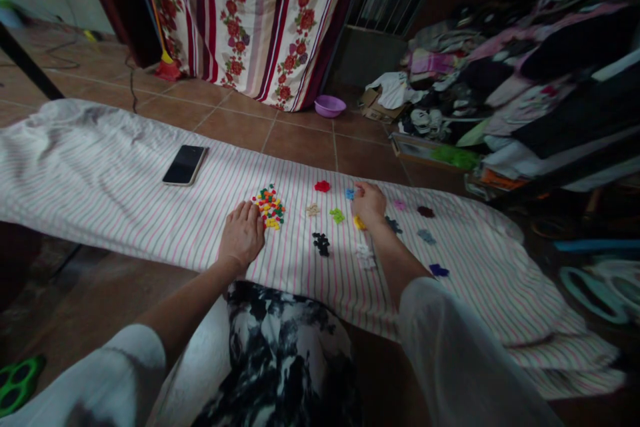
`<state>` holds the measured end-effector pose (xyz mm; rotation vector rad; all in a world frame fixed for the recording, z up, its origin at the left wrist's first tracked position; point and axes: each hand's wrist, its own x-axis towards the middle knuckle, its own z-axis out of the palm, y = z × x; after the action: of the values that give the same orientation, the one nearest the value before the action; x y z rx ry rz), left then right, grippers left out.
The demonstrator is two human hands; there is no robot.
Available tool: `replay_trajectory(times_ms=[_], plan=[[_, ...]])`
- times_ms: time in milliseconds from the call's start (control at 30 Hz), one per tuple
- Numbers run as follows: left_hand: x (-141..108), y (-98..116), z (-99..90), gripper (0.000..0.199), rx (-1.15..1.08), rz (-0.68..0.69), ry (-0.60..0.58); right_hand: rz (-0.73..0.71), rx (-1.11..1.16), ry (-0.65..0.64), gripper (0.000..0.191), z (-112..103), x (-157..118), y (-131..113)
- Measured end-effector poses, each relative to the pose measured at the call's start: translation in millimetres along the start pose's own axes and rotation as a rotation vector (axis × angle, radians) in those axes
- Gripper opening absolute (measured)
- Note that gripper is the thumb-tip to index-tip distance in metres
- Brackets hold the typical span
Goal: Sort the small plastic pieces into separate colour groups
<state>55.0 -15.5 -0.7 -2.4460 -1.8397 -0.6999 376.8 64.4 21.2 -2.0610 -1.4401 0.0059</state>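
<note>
Head view: a long cloth-covered table (pixel 290 267) carries small coloured pieces, one mixed pile and many single-colour clusters. The left hand (pixel 243 233) lies palm down on the cloth with its fingers side by side, at the 8 o'clock edge of the mixed pile (pixel 271 207), which shows red, orange, yellow, green and white. The right hand (pixel 370 202) reaches down with curled fingers beside the light blue cluster (pixel 350 193); I cannot tell whether it pinches a piece.

Taking the right hand as the clock's centre, the light blue cluster is near 10 o'clock and the yellow cluster (pixel 359 223) just beside it at 7. The white cluster (pixel 366 256) is at 6 and the dark grey cluster (pixel 394 224) at 4. Toward 3 come the pink cluster (pixel 399 205) and, farther out, the brown cluster (pixel 425 211). The lime green cluster (pixel 337 215) and beige cluster (pixel 313 210) are near 9, the black cluster (pixel 321 244) at 8.

From the mixed pile, a phone (pixel 185 165) lies well apart at 10 o'clock.
</note>
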Motion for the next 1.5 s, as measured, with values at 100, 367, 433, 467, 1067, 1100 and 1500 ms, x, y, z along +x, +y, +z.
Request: replay_trajectory(times_ms=[100, 367, 433, 467, 1067, 1100, 1500], plan=[[0.1, -0.2, -0.2, 0.041, -0.006, 0.002, 0.003, -0.157, 0.023, -0.038, 0.04, 0.0, -3.8, -24.8], [-0.7, -0.7, 0.1, 0.04, -0.025, 0.01, 0.001, -0.486, 0.17, -0.328, 0.038, 31.3, -26.7, -104.6], [-1.1, -1.1, 1.0, 0.038, -0.034, 0.012, 0.004, -0.531, 0.175, -0.405, 0.039, 42.9, -30.5, -120.7], [-1.2, -1.3, 1.5, 0.037, -0.04, 0.009, 0.012, -0.548, 0.174, -0.439, 0.04, 48.6, -31.5, -127.8], [0.1, -1.5, 6.8, 0.03, -0.093, 0.035, 0.124, -0.428, 0.044, -0.418, 0.023, 88.7, -32.1, -143.9], [0.2, -2.0, 7.4, 0.029, -0.09, 0.047, 0.138, -0.424, 0.075, -0.408, 0.022, 89.2, -31.7, -141.7], [0.2, -6.0, 9.1, 0.025, -0.062, 0.12, 0.162, -0.289, 0.275, -0.381, 0.022, 81.1, -46.0, -126.8]])
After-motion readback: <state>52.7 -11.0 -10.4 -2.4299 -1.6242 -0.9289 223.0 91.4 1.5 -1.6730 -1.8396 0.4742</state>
